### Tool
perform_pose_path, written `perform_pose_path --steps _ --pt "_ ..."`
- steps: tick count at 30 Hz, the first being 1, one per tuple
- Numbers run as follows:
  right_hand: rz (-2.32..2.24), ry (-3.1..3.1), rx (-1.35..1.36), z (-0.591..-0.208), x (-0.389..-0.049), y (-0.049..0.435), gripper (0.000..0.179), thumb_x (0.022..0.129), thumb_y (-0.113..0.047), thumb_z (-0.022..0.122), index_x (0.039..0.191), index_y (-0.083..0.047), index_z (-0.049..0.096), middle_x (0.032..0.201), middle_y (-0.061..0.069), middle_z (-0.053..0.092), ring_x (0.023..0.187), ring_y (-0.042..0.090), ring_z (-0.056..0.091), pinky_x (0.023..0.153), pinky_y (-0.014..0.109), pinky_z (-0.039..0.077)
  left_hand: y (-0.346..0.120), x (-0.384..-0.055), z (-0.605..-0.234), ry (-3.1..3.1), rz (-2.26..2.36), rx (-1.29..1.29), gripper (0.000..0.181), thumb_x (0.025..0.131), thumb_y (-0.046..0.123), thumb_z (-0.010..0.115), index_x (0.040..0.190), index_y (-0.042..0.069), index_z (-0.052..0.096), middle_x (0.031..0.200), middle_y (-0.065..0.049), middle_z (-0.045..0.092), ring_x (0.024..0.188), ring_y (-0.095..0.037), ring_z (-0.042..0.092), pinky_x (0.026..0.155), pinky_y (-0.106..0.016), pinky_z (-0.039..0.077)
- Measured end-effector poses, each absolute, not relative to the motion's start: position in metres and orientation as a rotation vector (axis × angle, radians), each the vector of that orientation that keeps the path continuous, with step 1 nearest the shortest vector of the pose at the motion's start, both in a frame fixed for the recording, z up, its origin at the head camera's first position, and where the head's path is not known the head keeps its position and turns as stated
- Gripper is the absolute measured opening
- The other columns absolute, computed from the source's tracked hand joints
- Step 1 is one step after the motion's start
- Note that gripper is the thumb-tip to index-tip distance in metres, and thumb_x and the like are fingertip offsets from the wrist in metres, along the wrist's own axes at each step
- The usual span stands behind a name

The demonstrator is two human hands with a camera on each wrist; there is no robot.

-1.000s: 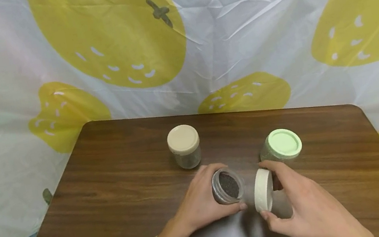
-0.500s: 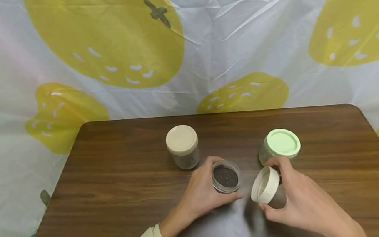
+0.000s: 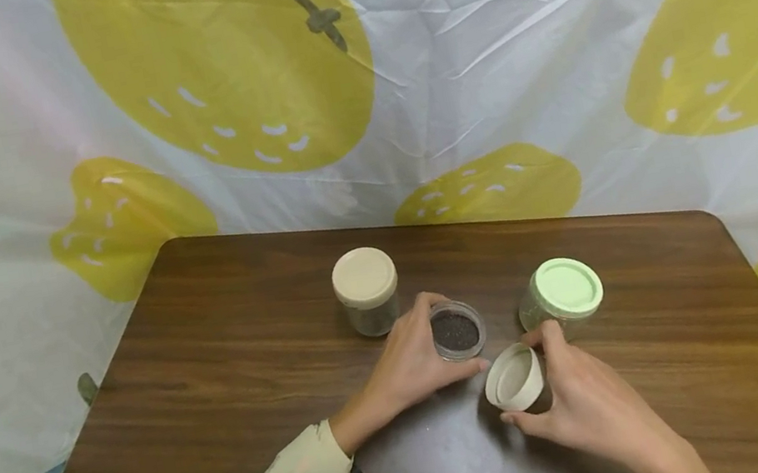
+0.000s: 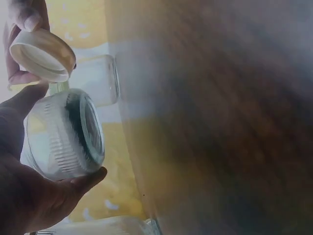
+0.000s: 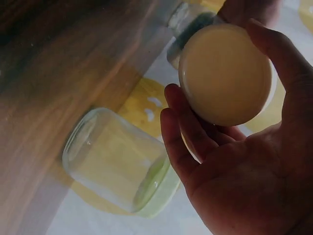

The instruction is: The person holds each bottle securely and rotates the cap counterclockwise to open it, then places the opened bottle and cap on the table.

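My left hand (image 3: 405,367) grips an open glass jar (image 4: 61,139), its fingers and thumb round the sides. Dark granules (image 3: 455,330) fill the lower part of this jar, and its mouth faces up toward the head camera. In the left wrist view the jar's base shows close over the table. Just to the right, my right hand (image 3: 593,397) pinches a cream screw lid (image 3: 514,378) between thumb and fingers. The lid is tilted, its hollow inside turned toward the head camera; its smooth top (image 5: 225,73) shows in the right wrist view. Lid and jar are apart.
A glass jar with a beige lid (image 3: 365,279) stands behind my left hand. Another glass jar with a pale green lid (image 3: 568,288) stands behind my right hand, close to its fingers. The brown wooden table (image 3: 234,363) ends at a lemon-print curtain (image 3: 313,206).
My left hand has moved the jar away from me and turned it more upright. The lid has rotated in my right hand, from edge-on to showing its inside, and shifted slightly left.
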State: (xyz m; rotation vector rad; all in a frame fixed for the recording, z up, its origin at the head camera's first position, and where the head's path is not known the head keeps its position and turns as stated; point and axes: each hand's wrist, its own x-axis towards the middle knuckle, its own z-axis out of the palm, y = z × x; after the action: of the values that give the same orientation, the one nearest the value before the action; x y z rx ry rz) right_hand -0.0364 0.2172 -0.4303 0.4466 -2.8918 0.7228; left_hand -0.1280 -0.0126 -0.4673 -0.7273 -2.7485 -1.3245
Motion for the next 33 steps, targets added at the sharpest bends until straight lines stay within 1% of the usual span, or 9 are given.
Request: perform_pose_path --steps 5,9,12,16,21,24,27,31,33 --pt "0.711 -2.917 0.421 -0.436 -0.039 0.216 0.086 0.063 -0.038 0.100 0.124 -0.010 0.046 0.113 0.006 0.074 0.087 0.014 0.069 0.071 0.037 0.055 -0.007 -0.134 -0.467 -2.765 -1.324 -0.681 0.089 0.067 0.050 0.097 0.132 0.015 0.048 0.114 -0.007 0.070 0.102 -0.020 0.070 0.086 -0.033 0.058" --pt "0.700 -2.939 0.410 -0.442 -0.041 0.213 0.086 0.065 -0.043 0.099 0.123 -0.009 0.046 0.109 0.006 0.073 0.082 0.013 0.067 0.068 0.036 0.054 -0.003 -0.140 -0.467 -2.796 -1.290 -0.675 0.089 0.069 0.051 0.096 0.134 0.014 0.048 0.115 -0.008 0.069 0.104 -0.022 0.069 0.087 -0.035 0.058" --pt "0.707 -2.972 0.396 -0.446 -0.042 0.210 0.083 0.069 -0.047 0.097 0.121 -0.008 0.045 0.101 0.003 0.070 0.075 0.011 0.062 0.064 0.035 0.052 0.001 -0.143 -0.467 -2.819 -1.263 -0.664 0.090 0.069 0.051 0.096 0.135 0.013 0.047 0.115 -0.010 0.069 0.105 -0.023 0.069 0.088 -0.036 0.058" --pt "0.708 -2.991 0.399 -0.450 -0.044 0.204 0.081 0.070 -0.050 0.095 0.118 -0.009 0.046 0.096 -0.001 0.065 0.075 0.009 0.059 0.064 0.034 0.051 0.006 -0.147 -0.469 -2.839 -1.249 -0.649 0.090 0.071 0.052 0.095 0.135 0.012 0.046 0.116 -0.010 0.068 0.105 -0.023 0.069 0.087 -0.035 0.058" --pt "0.706 -2.981 0.412 -0.455 -0.047 0.197 0.077 0.070 -0.051 0.095 0.115 -0.009 0.048 0.095 -0.002 0.062 0.076 0.010 0.056 0.065 0.034 0.049 0.012 -0.151 -0.469 -2.854 -1.234 -0.642 0.091 0.070 0.053 0.095 0.135 0.012 0.046 0.116 -0.009 0.068 0.104 -0.022 0.069 0.087 -0.033 0.058" --pt "0.719 -2.985 0.403 -0.456 -0.049 0.195 0.076 0.070 -0.049 0.095 0.114 -0.009 0.048 0.096 -0.001 0.062 0.076 0.011 0.056 0.064 0.034 0.049 0.015 -0.154 -0.469 -2.862 -1.231 -0.641 0.092 0.070 0.054 0.095 0.135 0.012 0.045 0.116 -0.009 0.067 0.103 -0.022 0.069 0.087 -0.033 0.058" --pt "0.727 -2.992 0.386 -0.458 -0.050 0.193 0.076 0.071 -0.048 0.095 0.115 -0.009 0.046 0.100 0.003 0.065 0.078 0.015 0.059 0.066 0.037 0.051 0.016 -0.157 -0.469 -2.873 -1.237 -0.638 0.091 0.071 0.053 0.095 0.136 0.012 0.044 0.118 -0.009 0.066 0.104 -0.023 0.069 0.087 -0.033 0.058" --pt "0.735 -3.002 0.375 -0.460 -0.050 0.193 0.078 0.073 -0.048 0.095 0.120 -0.008 0.047 0.110 0.010 0.069 0.082 0.020 0.065 0.069 0.041 0.055 0.017 -0.161 -0.472 -2.882 -1.238 -0.627 0.090 0.073 0.051 0.094 0.136 0.012 0.044 0.120 -0.010 0.066 0.106 -0.023 0.069 0.088 -0.033 0.058" --pt "0.737 -3.012 0.376 -0.461 -0.050 0.193 0.078 0.074 -0.048 0.094 0.122 -0.008 0.048 0.112 0.010 0.070 0.085 0.020 0.067 0.071 0.042 0.056 0.018 -0.162 -0.473 -2.886 -1.238 -0.621 0.090 0.073 0.052 0.094 0.137 0.012 0.044 0.120 -0.010 0.066 0.106 -0.023 0.069 0.089 -0.033 0.058"
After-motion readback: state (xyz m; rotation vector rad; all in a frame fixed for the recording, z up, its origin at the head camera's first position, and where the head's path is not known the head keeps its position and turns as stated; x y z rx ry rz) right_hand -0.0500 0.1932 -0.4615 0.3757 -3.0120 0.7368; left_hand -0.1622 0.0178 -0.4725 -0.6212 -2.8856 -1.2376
